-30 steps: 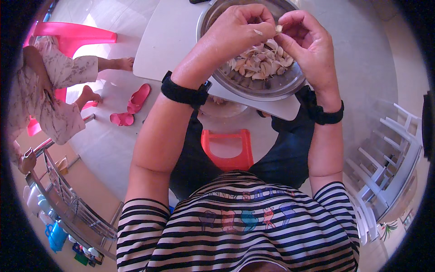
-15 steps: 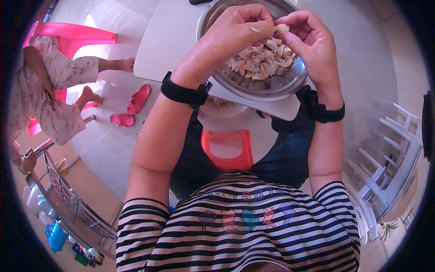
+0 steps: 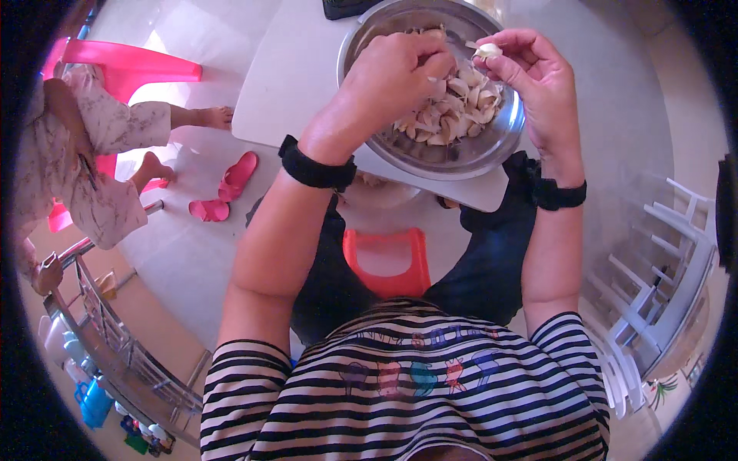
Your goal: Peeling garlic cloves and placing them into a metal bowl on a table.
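A steel bowl (image 3: 513, 131) holds a heap of garlic cloves (image 3: 453, 115) and loose papery skins. Over the bowl's right rim, my right hand (image 3: 538, 73) pinches a pale garlic clove (image 3: 489, 51) between thumb and fingertips. My left hand (image 3: 400, 81) hangs over the left half of the bowl, back upward, with its fingers curled together. Whatever lies between those fingertips, if anything, is hidden. The two hands are apart. Black straps circle both of my wrists.
The bowl stands on a white table (image 3: 269, 92), with a dark object (image 3: 347, 8) beyond it. A red stool (image 3: 386, 283) is between my legs. Pink slippers (image 3: 238, 175) lie on the floor left, near another person's bare feet (image 3: 211, 117). White chairs (image 3: 646, 300) stand right.
My left hand has moved down and left, away from the right hand, into a lower position over the cloves. The clove stays in my right hand and shows whiter now.
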Action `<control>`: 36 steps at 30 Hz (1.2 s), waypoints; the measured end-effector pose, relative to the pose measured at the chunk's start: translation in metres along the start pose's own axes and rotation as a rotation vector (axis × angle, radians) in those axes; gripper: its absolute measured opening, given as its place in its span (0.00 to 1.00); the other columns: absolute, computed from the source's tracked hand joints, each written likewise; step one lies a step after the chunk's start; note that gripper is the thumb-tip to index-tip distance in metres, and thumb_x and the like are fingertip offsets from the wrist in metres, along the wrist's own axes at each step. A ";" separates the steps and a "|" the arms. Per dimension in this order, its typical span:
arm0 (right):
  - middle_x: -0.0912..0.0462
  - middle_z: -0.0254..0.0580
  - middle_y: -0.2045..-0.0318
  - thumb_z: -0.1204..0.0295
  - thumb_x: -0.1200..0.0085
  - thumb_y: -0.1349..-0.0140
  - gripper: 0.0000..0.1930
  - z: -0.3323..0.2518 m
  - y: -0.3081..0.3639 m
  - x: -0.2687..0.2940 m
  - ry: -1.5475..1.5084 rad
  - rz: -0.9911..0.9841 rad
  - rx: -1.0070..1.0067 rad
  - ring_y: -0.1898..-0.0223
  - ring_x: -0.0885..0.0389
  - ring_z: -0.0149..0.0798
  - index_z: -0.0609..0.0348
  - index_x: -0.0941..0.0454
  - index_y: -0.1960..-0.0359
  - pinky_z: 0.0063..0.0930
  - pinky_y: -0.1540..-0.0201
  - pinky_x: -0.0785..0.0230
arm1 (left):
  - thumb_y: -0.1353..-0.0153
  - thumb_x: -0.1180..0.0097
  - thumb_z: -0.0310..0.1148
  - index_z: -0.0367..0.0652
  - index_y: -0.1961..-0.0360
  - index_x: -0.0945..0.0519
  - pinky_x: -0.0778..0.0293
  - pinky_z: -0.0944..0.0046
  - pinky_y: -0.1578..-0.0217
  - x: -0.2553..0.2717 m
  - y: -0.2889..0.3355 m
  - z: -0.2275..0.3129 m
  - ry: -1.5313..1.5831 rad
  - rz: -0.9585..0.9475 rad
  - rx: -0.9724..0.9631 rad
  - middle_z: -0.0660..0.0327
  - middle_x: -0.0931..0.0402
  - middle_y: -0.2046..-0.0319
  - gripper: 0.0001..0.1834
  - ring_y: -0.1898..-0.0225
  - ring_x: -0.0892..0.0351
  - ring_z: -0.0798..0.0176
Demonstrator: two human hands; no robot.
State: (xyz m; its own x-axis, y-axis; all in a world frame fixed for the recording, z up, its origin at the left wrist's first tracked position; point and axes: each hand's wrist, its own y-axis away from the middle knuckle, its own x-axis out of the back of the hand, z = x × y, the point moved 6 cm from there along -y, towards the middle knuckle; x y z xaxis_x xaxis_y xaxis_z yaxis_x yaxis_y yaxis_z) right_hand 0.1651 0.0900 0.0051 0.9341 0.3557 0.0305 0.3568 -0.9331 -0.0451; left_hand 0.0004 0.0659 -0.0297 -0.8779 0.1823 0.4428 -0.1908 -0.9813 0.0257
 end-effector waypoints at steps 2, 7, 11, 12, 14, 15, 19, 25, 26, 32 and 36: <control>0.19 0.38 0.64 0.80 0.45 0.42 0.08 0.000 0.000 0.000 0.011 0.005 -0.011 0.64 0.19 0.29 0.63 0.25 0.60 0.20 0.59 0.25 | 0.41 0.42 0.39 0.37 0.65 0.20 0.30 0.70 0.70 0.004 0.001 0.007 -0.130 0.019 -0.035 0.65 0.21 0.73 0.14 0.72 0.27 0.74; 0.18 0.37 0.66 0.79 0.43 0.42 0.08 0.000 -0.001 0.000 0.028 0.025 -0.038 0.65 0.19 0.27 0.62 0.24 0.61 0.18 0.63 0.26 | 0.48 0.35 0.30 0.38 0.64 0.18 0.26 0.71 0.67 0.016 0.005 0.030 0.027 0.196 -0.118 0.64 0.20 0.69 0.11 0.70 0.22 0.72; 0.18 0.35 0.69 0.78 0.42 0.43 0.08 0.004 -0.001 0.001 0.032 0.002 -0.012 0.66 0.19 0.26 0.62 0.23 0.62 0.16 0.65 0.27 | 0.47 0.37 0.25 0.38 0.64 0.18 0.22 0.69 0.62 0.013 0.007 0.043 0.279 0.209 -0.205 0.63 0.20 0.65 0.09 0.65 0.20 0.70; 0.18 0.35 0.70 0.78 0.41 0.43 0.07 0.004 -0.001 0.001 0.032 0.004 -0.018 0.67 0.19 0.26 0.62 0.23 0.62 0.16 0.66 0.27 | 0.47 0.37 0.25 0.38 0.64 0.18 0.22 0.69 0.61 0.013 0.007 0.044 0.242 0.205 -0.230 0.63 0.21 0.65 0.09 0.65 0.20 0.69; 0.18 0.35 0.70 0.78 0.41 0.43 0.07 0.004 -0.001 0.000 0.025 0.000 -0.027 0.67 0.19 0.26 0.62 0.23 0.62 0.16 0.66 0.27 | 0.47 0.38 0.23 0.38 0.63 0.18 0.22 0.69 0.61 0.013 0.007 0.045 0.168 0.197 -0.280 0.63 0.21 0.65 0.09 0.64 0.20 0.69; 0.18 0.35 0.70 0.78 0.41 0.43 0.07 0.003 0.000 0.000 0.018 -0.005 -0.029 0.67 0.19 0.26 0.62 0.23 0.62 0.16 0.66 0.27 | 0.48 0.38 0.23 0.38 0.64 0.18 0.22 0.68 0.61 0.014 0.007 0.044 0.153 0.197 -0.303 0.63 0.21 0.65 0.09 0.63 0.20 0.68; 0.18 0.36 0.69 0.78 0.42 0.42 0.07 0.001 -0.001 -0.003 0.009 -0.025 -0.007 0.67 0.19 0.26 0.63 0.23 0.62 0.17 0.64 0.26 | 0.49 0.38 0.22 0.38 0.65 0.18 0.22 0.69 0.62 0.013 0.007 0.037 0.167 0.222 -0.335 0.62 0.21 0.66 0.08 0.64 0.19 0.67; 0.17 0.35 0.70 0.78 0.41 0.43 0.06 -0.004 0.001 -0.003 0.137 0.023 0.026 0.68 0.19 0.26 0.63 0.22 0.64 0.18 0.64 0.26 | 0.50 0.37 0.22 0.38 0.66 0.18 0.22 0.70 0.64 0.015 0.008 0.044 0.050 0.293 -0.406 0.62 0.21 0.70 0.08 0.67 0.19 0.68; 0.17 0.35 0.71 0.78 0.41 0.43 0.06 -0.005 0.001 -0.003 0.137 0.029 0.039 0.68 0.19 0.25 0.63 0.21 0.64 0.18 0.64 0.26 | 0.50 0.37 0.22 0.38 0.67 0.17 0.22 0.70 0.65 0.015 0.008 0.044 0.026 0.297 -0.422 0.63 0.20 0.70 0.08 0.68 0.19 0.68; 0.17 0.33 0.73 0.77 0.40 0.44 0.05 -0.009 0.002 -0.004 0.165 0.073 0.080 0.70 0.19 0.25 0.62 0.20 0.66 0.17 0.66 0.26 | 0.50 0.37 0.22 0.39 0.67 0.17 0.22 0.70 0.66 0.016 0.008 0.045 0.117 0.286 -0.390 0.63 0.21 0.71 0.08 0.68 0.20 0.69; 0.17 0.33 0.74 0.77 0.39 0.44 0.05 -0.010 0.002 -0.004 0.197 0.089 0.105 0.71 0.19 0.24 0.61 0.20 0.66 0.16 0.67 0.26 | 0.50 0.38 0.21 0.38 0.67 0.17 0.22 0.70 0.65 0.015 0.008 0.046 0.098 0.289 -0.383 0.63 0.21 0.71 0.07 0.68 0.20 0.70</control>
State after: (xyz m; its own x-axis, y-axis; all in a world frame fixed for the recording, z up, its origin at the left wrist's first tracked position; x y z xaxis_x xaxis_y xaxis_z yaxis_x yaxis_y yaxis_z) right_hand 0.1622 0.0863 0.0147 0.9450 0.2457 0.2159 0.2824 -0.9460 -0.1593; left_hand 0.0056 0.0576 0.0182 -0.9524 -0.0711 0.2963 -0.0650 -0.9027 -0.4254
